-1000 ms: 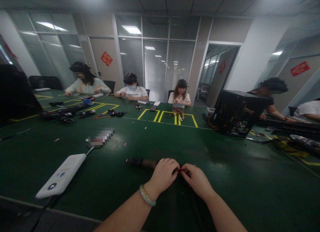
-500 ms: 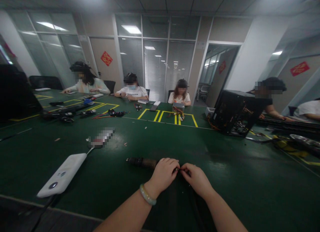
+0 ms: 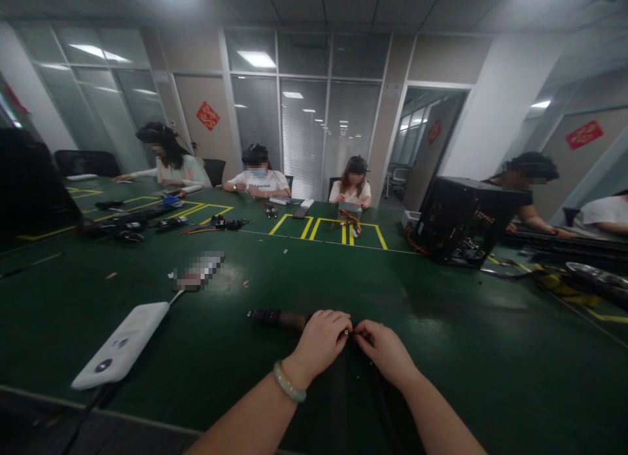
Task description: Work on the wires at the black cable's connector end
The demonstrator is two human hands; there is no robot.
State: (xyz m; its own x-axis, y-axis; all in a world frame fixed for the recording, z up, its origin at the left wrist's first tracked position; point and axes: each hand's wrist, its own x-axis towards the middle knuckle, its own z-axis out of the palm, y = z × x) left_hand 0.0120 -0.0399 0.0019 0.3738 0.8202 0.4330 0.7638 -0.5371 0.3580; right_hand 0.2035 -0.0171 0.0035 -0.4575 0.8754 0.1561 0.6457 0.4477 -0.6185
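Note:
My left hand (image 3: 321, 344), with a bangle (image 3: 289, 382) at its wrist, is closed over a dark cylindrical piece (image 3: 277, 319) lying on the green table. This piece has a narrow metal-like tip at its left end and a brown section nearer my fingers; its exact kind is unclear. A small pale end shows at my left thumb. Just beside it, my right hand (image 3: 380, 347) is pinched, fingertips touching or almost touching that end. What the right fingers hold is too small to make out. A dark cable (image 3: 385, 409) runs under my right wrist toward the table's near edge.
A white power bank (image 3: 122, 344) is wired to a pixelated device (image 3: 200, 272) on the left. A black computer case (image 3: 471, 219) stands at right, a power supply (image 3: 350, 210) far ahead. Loose cables (image 3: 220, 223) lie back left. Several people sit around the table.
Both hands stay almost in place on the dark piece. The view shifts slightly. The person at far left has stretched an arm further left.

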